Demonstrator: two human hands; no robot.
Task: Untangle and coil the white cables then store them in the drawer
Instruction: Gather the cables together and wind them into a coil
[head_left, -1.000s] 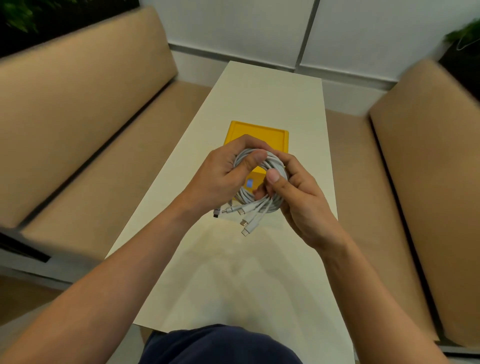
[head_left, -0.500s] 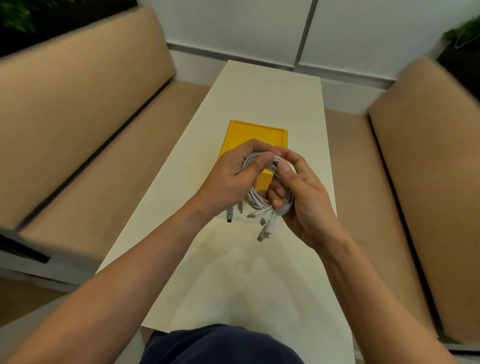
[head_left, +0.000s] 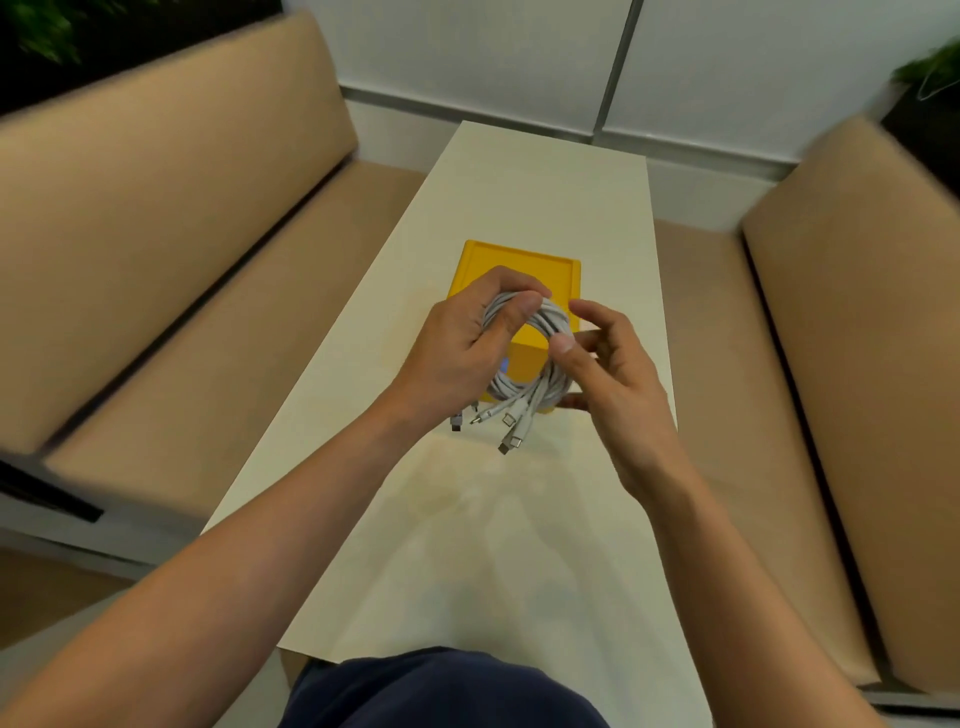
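A coil of white cables (head_left: 555, 318) hangs in the air above the table, in front of a yellow drawer box (head_left: 521, 264). My left hand (head_left: 457, 356) grips the coil's left side, thumb over the top strands. My right hand (head_left: 615, 382) holds the right side, thumb on the front and lower fingers behind, while its upper fingers are lifted off. Several connector ends (head_left: 511, 423) dangle below the coil. The box's front is mostly hidden behind the hands and the coil.
The long white table (head_left: 519, 519) runs away from me between two tan padded benches, one on the left (head_left: 182, 234) and one on the right (head_left: 831, 364). A white wall closes the far end. My dark-clothed lap (head_left: 441, 691) is at the near table edge.
The coil and both hands have shifted slightly away from me, toward the yellow box. My right hand's upper fingers have lifted off the coil, and the connector ends now hang lower and to the left.
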